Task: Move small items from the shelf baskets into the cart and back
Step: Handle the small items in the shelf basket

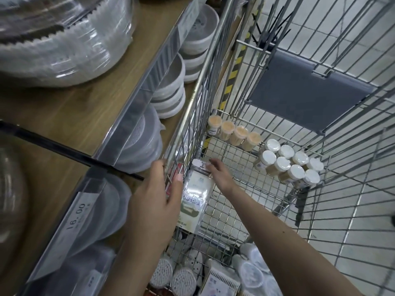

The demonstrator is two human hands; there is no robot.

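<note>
Flat packet [195, 199] lying on the cart [224, 212] floor by the left wall. Right hand [217, 170] fingers open over its top end; left hand [159, 199] gripping the wall wire. Probably light, slippery film, so best pinched at 1 edge.

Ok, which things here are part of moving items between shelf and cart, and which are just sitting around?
Job in hand:
- cart
- flat packet under right hand
- left hand on cart wall
- white-capped jars
- toothpick tubes

Just there:
- stacked bowls
- price tag
- grey seat flap
</note>
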